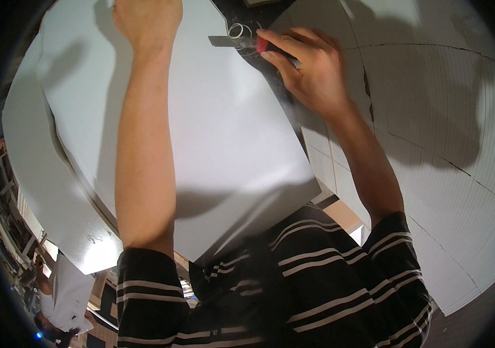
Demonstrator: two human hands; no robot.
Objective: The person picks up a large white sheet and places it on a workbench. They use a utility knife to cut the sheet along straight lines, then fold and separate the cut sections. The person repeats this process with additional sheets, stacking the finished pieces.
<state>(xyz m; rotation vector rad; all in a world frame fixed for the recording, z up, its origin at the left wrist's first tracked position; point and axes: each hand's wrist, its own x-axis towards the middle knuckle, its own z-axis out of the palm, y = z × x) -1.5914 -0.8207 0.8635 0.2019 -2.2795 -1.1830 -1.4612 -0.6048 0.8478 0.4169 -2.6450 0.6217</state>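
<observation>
A large white panel (233,133) lies in front of me, with a dark gap running along its right edge. Over the panel's far part is my left hand (150,22); its fingers are mostly cut off by the top of the picture, so I cannot see what they do. My right hand (316,66) grips a hand tool with a red and dark handle and a flat metal blade (224,42). The blade lies across the panel's right edge, pointing left. A thin, pale curled strip (239,31) loops beside the blade.
Another white panel (76,203) with a wavy-looking edge lies on the left. To the right, a broad light surface (427,116) has fine lines and dark cracks or seams. A person in a white top (69,293) is at the lower left, among shelving and clutter.
</observation>
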